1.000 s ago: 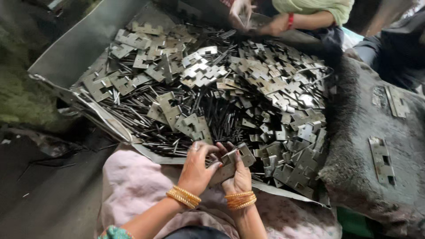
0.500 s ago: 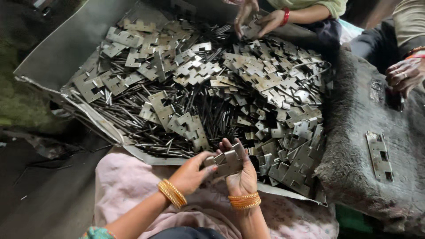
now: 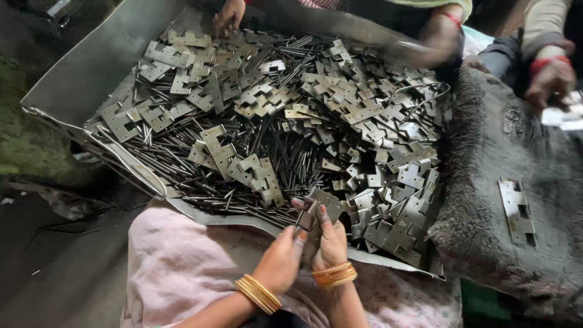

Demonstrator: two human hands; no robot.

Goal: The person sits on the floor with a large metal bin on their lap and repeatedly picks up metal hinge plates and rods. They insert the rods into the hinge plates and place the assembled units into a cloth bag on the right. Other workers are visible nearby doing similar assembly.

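Where the two hands meet at the near edge of the tray (image 3: 73, 85), much of what is held is covered by the fingers, so the exact shape of the hinge (image 3: 320, 206) cannot be made out in full; only a notched grey leaf is seen above the fingertips. The left hand (image 3: 280, 262) is raised from below with the wrist bent upward, its fingers curled narrow around the lower part of the hinge. The right hand (image 3: 331, 240) is set just beside it, back toward the camera, with the fingers closed on the same hinge. Gold bangles (image 3: 333, 274) are worn at both wrists, and both forearms are cut off by the lower picture edge. The hinge is held just above the tray's near rim, over a pink cloth (image 3: 182, 267).

Inside the tray, a heap of hinge leaves (image 3: 340, 109) and dark pins (image 3: 200, 176) is spread. At the far side of the tray, other people's hands are seen, one of them blurred. To the right of the tray, a finished hinge (image 3: 516, 209) lies on a dark mat (image 3: 522, 158).
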